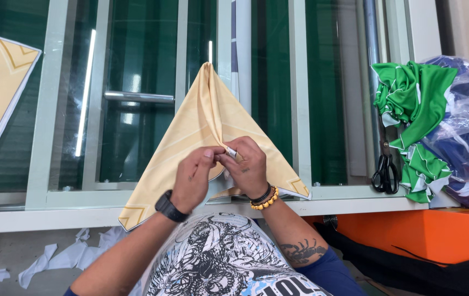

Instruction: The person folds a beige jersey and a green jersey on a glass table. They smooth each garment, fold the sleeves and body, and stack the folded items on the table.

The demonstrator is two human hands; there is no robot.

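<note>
Pale yellow, smooth satin-like fabric (pixel 201 137) w/ darker gold line trim at the corners is what both hands work on, held up in front of a green-glass window w/ pale metal frame (pixel 300 109). Left hand (pixel 193 178) pinches a fold of the cloth btw thumb & fingertips; right hand (pixel 248 164) is closed on a small white strip (pixel 230 152) at the same spot, fingers curled tight, the 2 hands touching. Cloth rises to a peak above the hands & spreads down to wide corners either side, lower edge near the white sill (pixel 355 205). Black wristwatch (pixel 170 206) on left wrist, black & amber bead bracelets (pixel 264 198) on right. Further right: black scissors (pixel 385 172) hanging by green-and-white garments (pixel 412 109).
</note>
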